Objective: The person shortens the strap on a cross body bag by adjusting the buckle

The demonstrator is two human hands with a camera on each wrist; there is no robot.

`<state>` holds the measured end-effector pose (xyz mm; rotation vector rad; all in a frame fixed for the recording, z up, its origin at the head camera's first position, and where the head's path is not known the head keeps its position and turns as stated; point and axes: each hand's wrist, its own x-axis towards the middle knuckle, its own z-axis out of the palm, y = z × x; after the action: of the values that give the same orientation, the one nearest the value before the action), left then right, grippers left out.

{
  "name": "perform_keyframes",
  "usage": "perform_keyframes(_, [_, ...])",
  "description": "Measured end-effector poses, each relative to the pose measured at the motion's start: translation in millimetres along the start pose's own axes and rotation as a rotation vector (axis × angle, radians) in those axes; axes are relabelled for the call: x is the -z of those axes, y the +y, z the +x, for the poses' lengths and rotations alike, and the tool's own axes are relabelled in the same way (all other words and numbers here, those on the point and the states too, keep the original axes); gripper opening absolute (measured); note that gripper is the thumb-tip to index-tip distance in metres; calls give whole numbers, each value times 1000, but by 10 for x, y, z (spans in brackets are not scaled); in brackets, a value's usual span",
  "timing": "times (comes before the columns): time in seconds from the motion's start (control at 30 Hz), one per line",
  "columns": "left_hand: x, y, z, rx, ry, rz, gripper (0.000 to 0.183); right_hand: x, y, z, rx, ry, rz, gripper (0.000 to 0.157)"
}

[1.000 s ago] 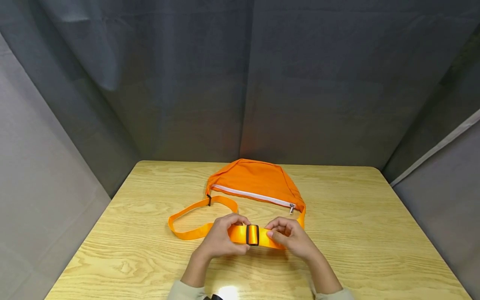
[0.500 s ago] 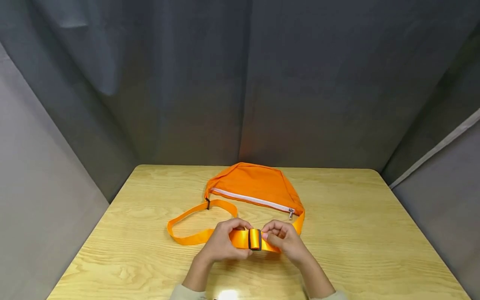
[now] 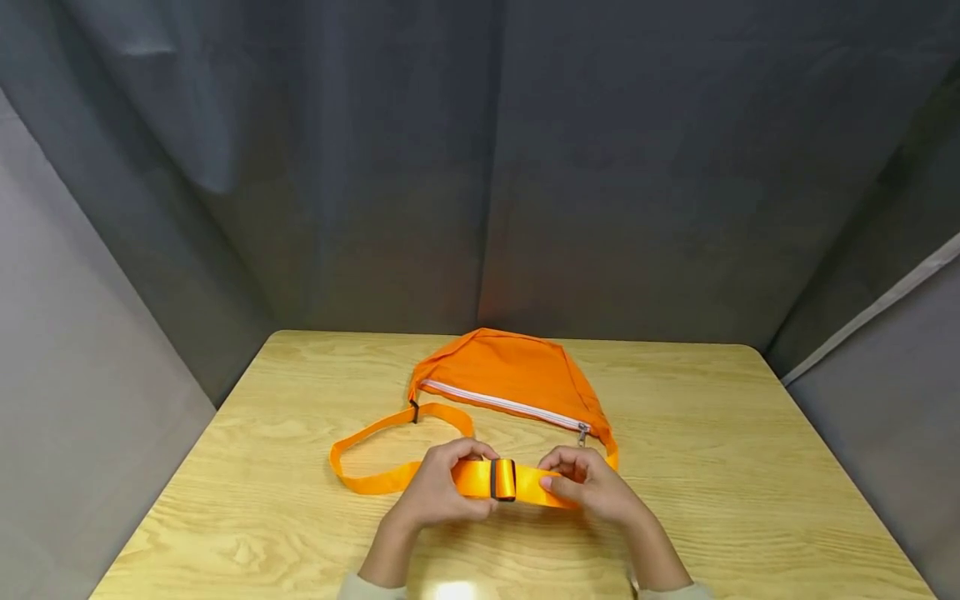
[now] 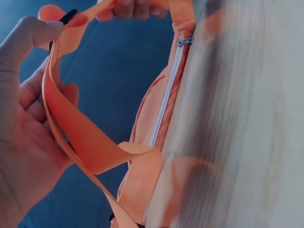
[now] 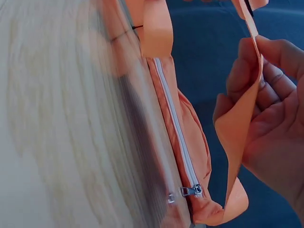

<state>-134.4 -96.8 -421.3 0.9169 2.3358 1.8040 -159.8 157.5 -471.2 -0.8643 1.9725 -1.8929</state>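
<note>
An orange waist bag (image 3: 517, 375) with a white zipper lies on the table, its orange strap (image 3: 375, 483) looping out at the left. My left hand (image 3: 438, 487) holds the strap right beside a black slide buckle (image 3: 503, 480), thumb below and fingers above. To the right of the buckle, my right hand (image 3: 592, 485) pinches the strap between thumb and fingers. In the left wrist view the thumb rests at the buckle (image 4: 69, 17) and a slack loop of strap (image 4: 85, 133) hangs by the palm. The right wrist view shows the strap (image 5: 237, 123) running down past the right palm.
The wood-grain table (image 3: 750, 467) stretches out on both sides of the bag. A dark grey curtain (image 3: 375, 167) stands behind its far edge, with lighter grey panels at left and right. A small black ring (image 3: 415, 411) sits on the strap near the bag's left end.
My right hand came in close to the buckle half a second ago and is now farther right along the strap. My left hand and the buckle have shifted slightly.
</note>
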Motion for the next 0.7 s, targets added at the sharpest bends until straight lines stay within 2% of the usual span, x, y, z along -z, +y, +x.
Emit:
perform_keyframes(0.13, [-15, 5, 24, 0, -7, 1, 44, -21, -6, -14, 33, 44, 12, 8])
perform_keyframes(0.3, [-32, -10, -5, 20, -2, 17, 44, -148, 8, 7, 63, 31, 75, 8])
perform_keyframes(0.4, [-14, -34, -27, 19, 12, -9, 45, -176, 5, 23, 64, 54, 77, 8])
perform_keyframes(0.53, [29, -29, -41, -17, 28, -37, 46, -155, -23, 46, 75, 75, 99, 7])
perform_keyframes(0.7, [48, 8, -45, -48, 40, -36, 47, -175, -52, 64, 81, 60, 143, 9])
